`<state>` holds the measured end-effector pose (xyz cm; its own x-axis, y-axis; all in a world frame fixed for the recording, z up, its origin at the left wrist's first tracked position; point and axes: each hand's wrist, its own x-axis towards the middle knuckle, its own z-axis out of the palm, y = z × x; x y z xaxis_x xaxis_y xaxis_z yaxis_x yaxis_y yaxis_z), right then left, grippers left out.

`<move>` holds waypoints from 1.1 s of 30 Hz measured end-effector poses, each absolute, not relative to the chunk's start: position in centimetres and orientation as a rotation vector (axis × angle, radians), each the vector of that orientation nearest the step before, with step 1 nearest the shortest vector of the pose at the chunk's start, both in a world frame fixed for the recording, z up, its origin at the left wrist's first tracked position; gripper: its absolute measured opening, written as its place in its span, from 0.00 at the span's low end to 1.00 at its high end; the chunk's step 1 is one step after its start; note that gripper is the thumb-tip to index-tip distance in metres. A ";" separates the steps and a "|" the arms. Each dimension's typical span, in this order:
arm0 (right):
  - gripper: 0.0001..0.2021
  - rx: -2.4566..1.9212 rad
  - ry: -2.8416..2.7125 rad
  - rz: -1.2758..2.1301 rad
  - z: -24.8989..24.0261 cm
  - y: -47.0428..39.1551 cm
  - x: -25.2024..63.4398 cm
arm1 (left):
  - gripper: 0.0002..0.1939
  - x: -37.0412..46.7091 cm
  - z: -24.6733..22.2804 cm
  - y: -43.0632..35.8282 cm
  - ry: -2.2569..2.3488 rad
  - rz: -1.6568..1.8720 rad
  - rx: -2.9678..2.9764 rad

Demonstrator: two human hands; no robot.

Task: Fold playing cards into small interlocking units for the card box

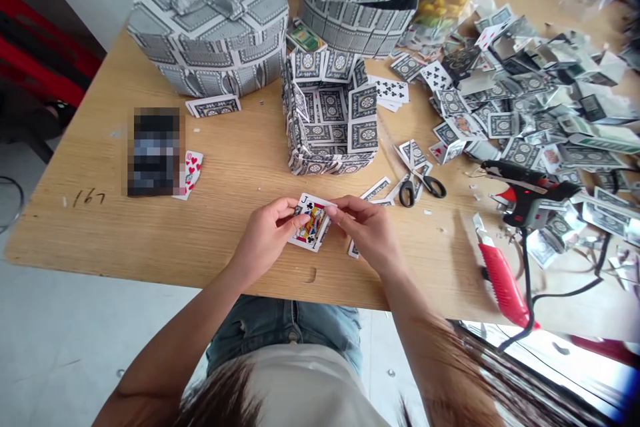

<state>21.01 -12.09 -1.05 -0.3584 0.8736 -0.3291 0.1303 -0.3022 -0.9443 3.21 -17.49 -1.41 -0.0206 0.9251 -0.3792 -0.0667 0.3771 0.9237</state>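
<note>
A jack of clubs playing card is held face up between my two hands, close to the table's front edge. My left hand pinches its left side, thumb on the face. At its upper right edge my right hand grips it with thumb and fingers, and the edge there looks folded. Just beyond stands an open box made of folded cards, its inside showing card backs. Narrow card strips lie right of my hands, one partly under the right hand. Black-handled scissors rest beside them with blades parted.
A glue gun with its cord and a red-handled utility knife lie at right. Behind them spreads a heap of loose cards. Large card-woven baskets stand at the back. Left are a blurred dark item and heart cards.
</note>
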 end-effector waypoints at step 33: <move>0.07 -1.543 -2.112 0.721 -2.3 -13.2 19.8 | 0.09 0.5 -2.5 -19.5 1.514 0.835 2.304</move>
